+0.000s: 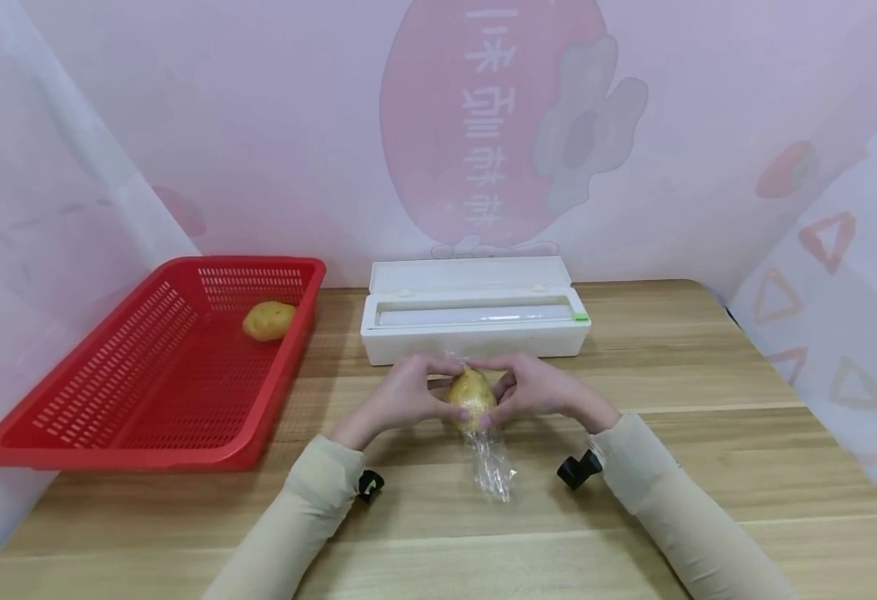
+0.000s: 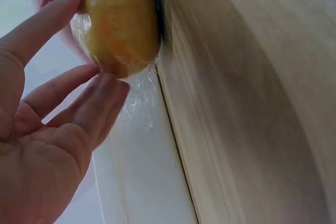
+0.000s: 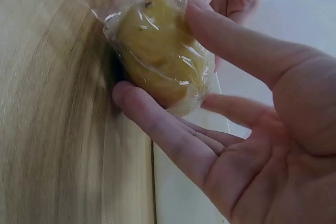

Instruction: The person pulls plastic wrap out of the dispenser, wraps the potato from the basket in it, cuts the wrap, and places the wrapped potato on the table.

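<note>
A yellow potato (image 1: 472, 398) in clear plastic wrap (image 1: 493, 471) is held between both hands, close over the wooden table. My left hand (image 1: 410, 395) grips it from the left, thumb on the near side and fingertips at the far end. From the right, my right hand (image 1: 539, 390) holds it the same way. A loose tail of wrap trails toward me on the tabletop. In the left wrist view the film lies creased over the potato (image 2: 123, 24). Wrinkled, shiny film also covers the potato (image 3: 157, 51) in the right wrist view.
Just behind the hands stands a white cling film box (image 1: 476, 340), lid raised, a roll of film (image 1: 476, 316) inside. At the left, a red plastic basket (image 1: 146, 458) holds another potato (image 1: 269, 321). A printed curtain (image 1: 258, 125) hangs behind the wooden table (image 1: 709, 483).
</note>
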Motion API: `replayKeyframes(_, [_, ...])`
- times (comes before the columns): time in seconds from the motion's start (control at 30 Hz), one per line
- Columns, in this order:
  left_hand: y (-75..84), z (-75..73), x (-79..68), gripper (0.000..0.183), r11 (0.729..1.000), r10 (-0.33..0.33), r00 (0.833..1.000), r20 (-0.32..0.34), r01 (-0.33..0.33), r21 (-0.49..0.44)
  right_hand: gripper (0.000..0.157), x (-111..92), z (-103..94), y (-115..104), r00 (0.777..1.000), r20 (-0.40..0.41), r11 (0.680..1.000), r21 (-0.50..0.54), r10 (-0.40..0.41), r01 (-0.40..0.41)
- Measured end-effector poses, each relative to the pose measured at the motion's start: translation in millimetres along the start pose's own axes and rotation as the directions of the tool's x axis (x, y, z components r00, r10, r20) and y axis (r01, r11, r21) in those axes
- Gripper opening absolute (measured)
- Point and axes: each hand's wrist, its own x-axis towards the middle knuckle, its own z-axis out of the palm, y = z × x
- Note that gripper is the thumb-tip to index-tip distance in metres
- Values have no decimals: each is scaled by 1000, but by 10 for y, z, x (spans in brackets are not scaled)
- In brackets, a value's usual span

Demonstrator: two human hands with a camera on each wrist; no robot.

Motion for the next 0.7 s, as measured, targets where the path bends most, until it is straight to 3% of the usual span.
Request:
replayKeyframes(0.3, [-3, -20, -10, 69, 997, -6, 1000, 18, 5, 75, 94, 27, 22, -3, 999, -27, 991, -132, -36, 33])
replayKeyframes(0.7, [-2, -19, -7, 70, 998, -1, 999, 47, -2, 69, 93, 32, 46, -11, 996, -91, 992, -128, 9, -21])
